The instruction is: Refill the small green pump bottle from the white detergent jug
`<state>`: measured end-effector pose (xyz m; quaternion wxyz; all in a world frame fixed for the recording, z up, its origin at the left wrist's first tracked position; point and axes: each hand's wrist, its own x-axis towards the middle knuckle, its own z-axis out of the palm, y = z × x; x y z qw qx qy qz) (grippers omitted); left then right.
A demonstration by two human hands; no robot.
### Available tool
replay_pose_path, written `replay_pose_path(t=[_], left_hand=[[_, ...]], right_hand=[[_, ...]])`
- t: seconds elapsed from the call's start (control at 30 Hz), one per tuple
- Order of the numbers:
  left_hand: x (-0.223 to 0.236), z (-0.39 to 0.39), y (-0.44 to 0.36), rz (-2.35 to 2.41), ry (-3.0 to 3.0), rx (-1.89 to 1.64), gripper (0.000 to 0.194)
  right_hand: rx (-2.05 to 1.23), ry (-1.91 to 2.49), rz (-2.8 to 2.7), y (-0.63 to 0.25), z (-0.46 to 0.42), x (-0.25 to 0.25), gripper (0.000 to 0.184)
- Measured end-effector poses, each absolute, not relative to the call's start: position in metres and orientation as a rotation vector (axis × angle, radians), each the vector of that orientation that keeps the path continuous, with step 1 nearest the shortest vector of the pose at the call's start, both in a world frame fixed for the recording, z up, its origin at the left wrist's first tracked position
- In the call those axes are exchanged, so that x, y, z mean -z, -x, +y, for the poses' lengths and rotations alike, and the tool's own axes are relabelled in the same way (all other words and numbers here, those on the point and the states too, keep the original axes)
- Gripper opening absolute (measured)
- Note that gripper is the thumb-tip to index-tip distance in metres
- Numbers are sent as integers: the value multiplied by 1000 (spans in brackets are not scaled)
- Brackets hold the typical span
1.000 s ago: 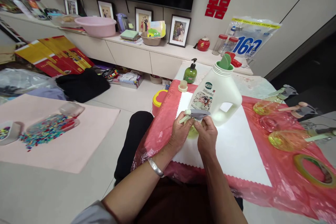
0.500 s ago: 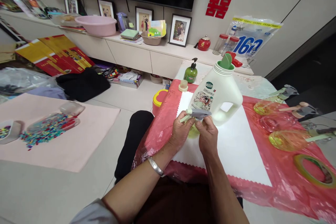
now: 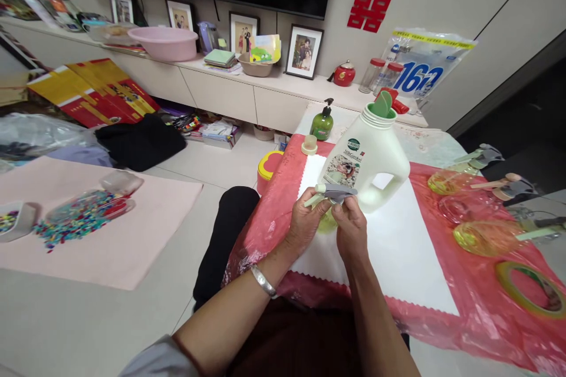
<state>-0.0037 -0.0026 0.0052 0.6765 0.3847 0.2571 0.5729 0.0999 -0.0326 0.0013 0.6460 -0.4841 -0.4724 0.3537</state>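
Observation:
My left hand [image 3: 307,218] and my right hand [image 3: 351,227] are both closed around the grey and pale green trigger head of a spray bottle [image 3: 327,222]. Its clear body with yellowish-green liquid shows partly between and below my hands; the rest is hidden by my fingers. Right behind stands a large white detergent jug [image 3: 380,147], uncapped, with a green pour spout in its mouth. A pale cap [image 3: 310,144] rests to the jug's left, near a green pump bottle [image 3: 322,123].
Several spray bottles lie at the right on the red plastic sheet [image 3: 424,188], near a roll of tape [image 3: 530,288]. White paper [image 3: 398,259] lies under the jug. At left, a pink-covered table [image 3: 145,235] holds colourful small pieces [image 3: 79,218]. A yellow and red stool [image 3: 267,166] stands beyond my knee.
Almost nothing differs. The view has shifted very slightly, and both hands keep their grip on the spray bottle's head.

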Motion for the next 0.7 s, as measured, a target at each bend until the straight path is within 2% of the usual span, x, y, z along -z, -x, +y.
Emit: replay_pose_path(t=[0.7], left_hand=[[-6,-2,1,614,-892,-1332,31]], right_hand=[[-689,1167,-989,-90,-30,-7,35]])
